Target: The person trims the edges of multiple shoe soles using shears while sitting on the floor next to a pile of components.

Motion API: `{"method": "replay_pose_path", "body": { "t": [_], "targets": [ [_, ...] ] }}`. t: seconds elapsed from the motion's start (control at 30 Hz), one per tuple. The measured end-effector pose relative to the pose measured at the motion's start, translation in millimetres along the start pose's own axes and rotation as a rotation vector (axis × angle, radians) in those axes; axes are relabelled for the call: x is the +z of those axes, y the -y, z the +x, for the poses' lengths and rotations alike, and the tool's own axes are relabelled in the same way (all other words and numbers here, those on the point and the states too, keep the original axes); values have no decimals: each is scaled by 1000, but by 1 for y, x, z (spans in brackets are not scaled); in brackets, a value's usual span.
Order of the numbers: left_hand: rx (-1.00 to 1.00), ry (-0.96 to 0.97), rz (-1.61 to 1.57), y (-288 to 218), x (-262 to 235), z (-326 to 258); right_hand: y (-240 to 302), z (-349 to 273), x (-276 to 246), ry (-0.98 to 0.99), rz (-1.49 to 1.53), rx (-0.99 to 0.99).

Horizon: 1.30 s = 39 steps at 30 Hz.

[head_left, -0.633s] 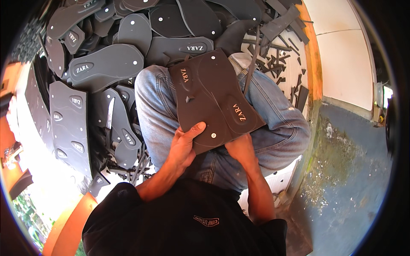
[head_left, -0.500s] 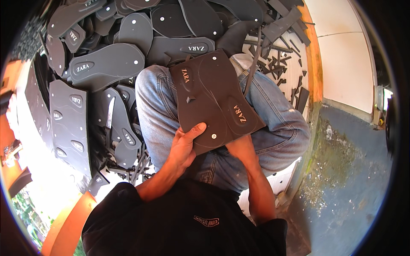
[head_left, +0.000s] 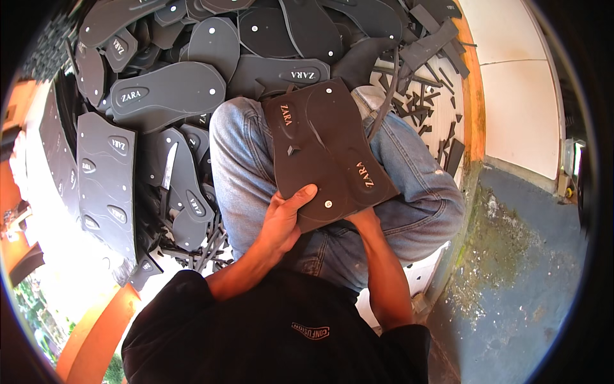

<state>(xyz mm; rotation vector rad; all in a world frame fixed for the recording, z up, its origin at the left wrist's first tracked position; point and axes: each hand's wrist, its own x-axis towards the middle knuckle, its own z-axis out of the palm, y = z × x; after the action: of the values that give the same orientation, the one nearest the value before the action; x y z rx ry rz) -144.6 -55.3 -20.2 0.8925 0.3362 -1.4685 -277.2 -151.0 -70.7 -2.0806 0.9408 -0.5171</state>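
Observation:
A dark foam sheet (head_left: 332,163) with moulded sandal-sole outlines lies tilted over my lap. My left hand (head_left: 282,221) grips its near left edge, thumb pressed flat on top and fingers underneath. Beneath the near right edge is my right hand (head_left: 364,219); the sheet hides its fingers, so I cannot tell what they hold. A tiny dark offcut (head_left: 293,151) rests on the sheet. To my left, a knife (head_left: 169,168) with a bare blade lies on cut soles (head_left: 190,203).
Cut dark soles (head_left: 169,89) are heaped in front of my knees. More uncut sheets (head_left: 105,185) stand at the left. Scrap strips (head_left: 419,105) litter the pale surface at the far right, beside a wooden edge (head_left: 474,96). A stained blue-grey floor (head_left: 521,256) lies beyond.
My right hand has slid a little farther under the sheet, hiding more of it. The left hand keeps its hold. The whole view has shifted slightly.

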Motion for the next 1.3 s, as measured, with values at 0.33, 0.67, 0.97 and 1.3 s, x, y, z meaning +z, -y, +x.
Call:
{"method": "replay_pose_path", "body": {
  "t": [0.33, 0.67, 0.97, 1.3],
  "targets": [
    [-9, 1, -41, 5, 7, 2, 14, 28, 25, -37, -92, 186],
    [-49, -29, -95, 11, 22, 3, 23, 34, 32, -52, -108, 265],
    [-60, 16, -113, 20, 25, 5, 28, 32, 33, -56, -110, 294],
    [-55, 8, -120, 21, 24, 3, 25, 43, 34, -49, -106, 315]
  ]
}}
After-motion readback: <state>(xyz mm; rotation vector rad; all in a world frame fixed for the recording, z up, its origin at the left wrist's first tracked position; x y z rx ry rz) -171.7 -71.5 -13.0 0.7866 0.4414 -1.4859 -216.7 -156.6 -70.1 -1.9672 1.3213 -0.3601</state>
